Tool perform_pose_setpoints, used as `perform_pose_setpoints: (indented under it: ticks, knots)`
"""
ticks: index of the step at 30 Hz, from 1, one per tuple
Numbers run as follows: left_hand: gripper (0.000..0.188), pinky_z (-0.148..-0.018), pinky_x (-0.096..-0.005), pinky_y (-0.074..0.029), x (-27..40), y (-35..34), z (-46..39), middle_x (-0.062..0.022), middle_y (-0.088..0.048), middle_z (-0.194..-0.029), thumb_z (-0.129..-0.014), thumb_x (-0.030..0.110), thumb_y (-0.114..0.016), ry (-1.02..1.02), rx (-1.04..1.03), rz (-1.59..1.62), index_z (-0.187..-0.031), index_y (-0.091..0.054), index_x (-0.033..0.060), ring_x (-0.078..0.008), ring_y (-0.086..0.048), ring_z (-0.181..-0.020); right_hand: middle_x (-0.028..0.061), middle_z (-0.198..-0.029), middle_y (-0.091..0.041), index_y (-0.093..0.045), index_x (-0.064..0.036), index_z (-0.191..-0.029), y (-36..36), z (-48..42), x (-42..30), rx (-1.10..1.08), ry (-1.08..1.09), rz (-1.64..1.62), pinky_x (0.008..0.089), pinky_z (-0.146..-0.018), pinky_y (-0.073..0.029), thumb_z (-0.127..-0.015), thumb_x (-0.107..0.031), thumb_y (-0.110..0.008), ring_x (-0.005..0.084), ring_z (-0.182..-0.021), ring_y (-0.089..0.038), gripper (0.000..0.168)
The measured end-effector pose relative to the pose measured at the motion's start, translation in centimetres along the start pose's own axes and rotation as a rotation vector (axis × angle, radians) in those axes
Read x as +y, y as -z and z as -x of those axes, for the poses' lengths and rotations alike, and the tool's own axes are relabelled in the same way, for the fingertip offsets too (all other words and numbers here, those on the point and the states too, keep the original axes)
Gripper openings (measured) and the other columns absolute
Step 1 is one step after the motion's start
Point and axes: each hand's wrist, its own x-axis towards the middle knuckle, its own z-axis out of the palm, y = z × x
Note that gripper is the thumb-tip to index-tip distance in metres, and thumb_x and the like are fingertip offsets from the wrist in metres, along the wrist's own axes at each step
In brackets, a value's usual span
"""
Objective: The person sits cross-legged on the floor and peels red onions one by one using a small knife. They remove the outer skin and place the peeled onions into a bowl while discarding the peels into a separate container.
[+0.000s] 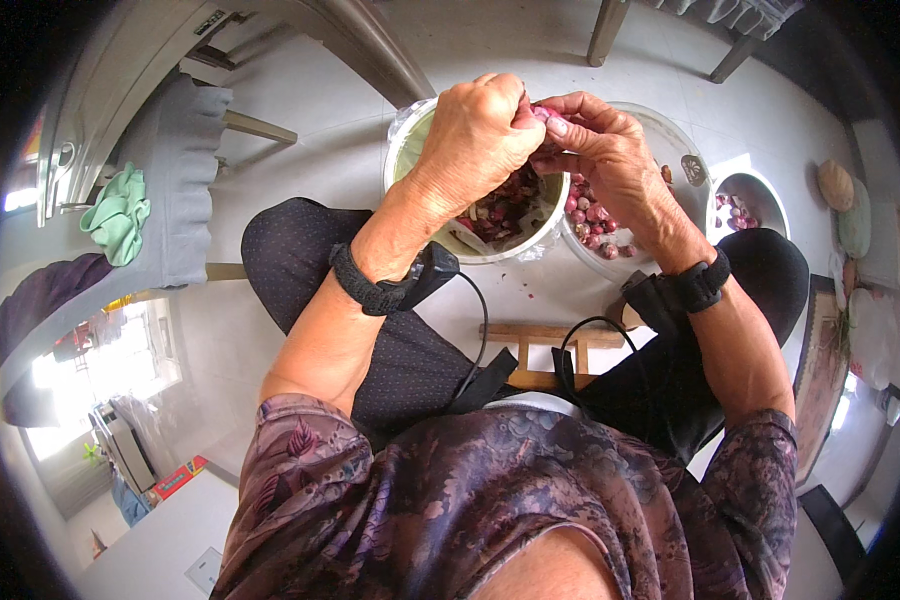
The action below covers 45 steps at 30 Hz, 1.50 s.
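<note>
Between my two hands is a small purple-red shallot [544,114]. My left hand [480,139] is closed with its fingertips at the shallot's left side. The thumb and fingers of my right hand [604,142] pinch it from the right. Both hands are above a lined bucket [394,161] that holds dark, papery peelings [506,206]. Right of the bucket, partly under my right forearm, a wide clear plastic basin [679,124] contains many shallots [591,217]. Farther right, a smaller metal bowl [769,191] holds several peeled-looking shallots [739,214].
A wooden stool [551,335] is between my legs. Furniture legs [607,34] stand beyond the basin. At left is a cloth-covered chair or bench [172,180] with a green cloth [120,214]. Gourds or squashes [836,185] lie at far right. Bits of peel dot the floor.
</note>
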Motion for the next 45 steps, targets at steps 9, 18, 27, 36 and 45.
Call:
perform_pose_setpoints:
  ticks: [9, 18, 27, 36, 45]
  knots:
    - [0.010, -0.055, -0.0252, -0.055, 0.0, 1.1, -0.1, -0.0053, -0.059, -0.074, -0.080, 0.004, -0.059, 0.341, -0.134, 0.476, -0.084, -0.059, -0.0050, -0.0099, -0.058, -0.061, 0.0068, -0.100, -0.063, -0.059, -0.002, -0.107, 0.2, 0.0, -0.5, -0.053, -0.008, -0.085, 0.0281, -0.077, -0.057, -0.089, -0.013, -0.059, 0.0149, -0.093, -0.062, 0.021]
    - [0.013, -0.054, -0.0312, -0.058, 0.3, 2.1, -0.6, -0.0083, -0.058, -0.075, -0.085, 0.004, -0.056, 0.557, -0.135, 1.022, -0.087, -0.057, -0.0084, -0.0108, -0.056, -0.058, 0.0108, -0.103, -0.062, -0.055, 0.001, -0.113, 0.7, -0.2, -0.4, -0.142, 0.017, -0.268, 0.0307, -0.079, -0.057, -0.091, -0.010, -0.053, 0.0202, -0.090, -0.064, 0.025]
    - [0.014, -0.062, -0.0331, -0.059, -0.4, 2.3, -0.6, -0.0101, -0.060, -0.077, -0.086, 0.003, -0.054, 0.595, -0.133, 1.078, -0.093, -0.057, -0.0092, -0.0141, -0.059, -0.062, 0.0115, -0.101, -0.063, -0.053, 0.001, -0.115, 0.6, -0.3, -0.9, -0.088, 0.022, -0.312, 0.0314, -0.077, -0.057, -0.091, -0.011, -0.054, 0.0202, -0.085, -0.065, 0.026]
    - [0.018, -0.063, -0.0237, -0.054, 0.5, 2.4, -0.7, -0.0096, -0.065, -0.082, -0.084, 0.003, -0.058, 0.461, -0.203, 0.754, -0.098, -0.063, -0.0071, -0.0142, -0.064, -0.066, 0.0086, -0.097, -0.063, -0.056, 0.000, -0.106, 0.9, -0.3, -0.6, -0.045, 0.089, -0.034, 0.0298, -0.078, -0.056, -0.089, -0.012, -0.059, 0.0167, -0.090, -0.063, 0.021]
    - [0.017, -0.065, -0.0239, -0.055, -0.2, 1.8, -0.3, -0.0081, -0.064, -0.086, -0.084, 0.004, -0.063, 0.369, -0.264, 0.584, -0.097, -0.065, -0.0061, -0.0134, -0.063, -0.072, 0.0075, -0.095, -0.063, -0.058, 0.000, -0.103, 0.7, -0.3, -0.8, -0.011, 0.082, 0.142, 0.0289, -0.078, -0.056, -0.085, -0.016, -0.065, 0.0152, -0.088, -0.062, 0.024]
